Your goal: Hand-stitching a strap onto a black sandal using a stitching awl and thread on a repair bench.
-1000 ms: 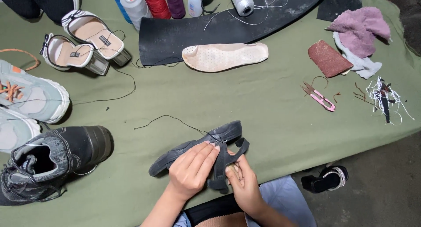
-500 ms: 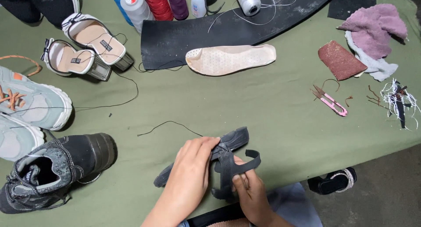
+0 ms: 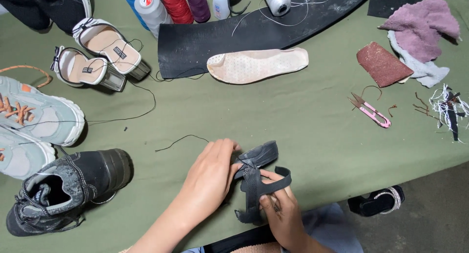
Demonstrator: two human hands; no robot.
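The fingers (image 3: 222,153) of the left hand (image 3: 210,177) are curled over the dark strappy sandal (image 3: 259,177), pressing its sole to the green counter (image 3: 293,116) — a second ago that hand lay flatter along it, and the sandal has since swung more upright toward the person. The right hand (image 3: 283,214) pinches a strap near the sandal's lower end, thumb on top. That suggests the strap is now being worked — the sandal sits between both hands at the counter's near edge.

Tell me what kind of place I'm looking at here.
Most likely a shoe repair bench. Both hands, the left hand and right hand, hold a dark strappy sandal over a green cloth-covered table, with thread spools, a loose insole and pink thread snips lying around.
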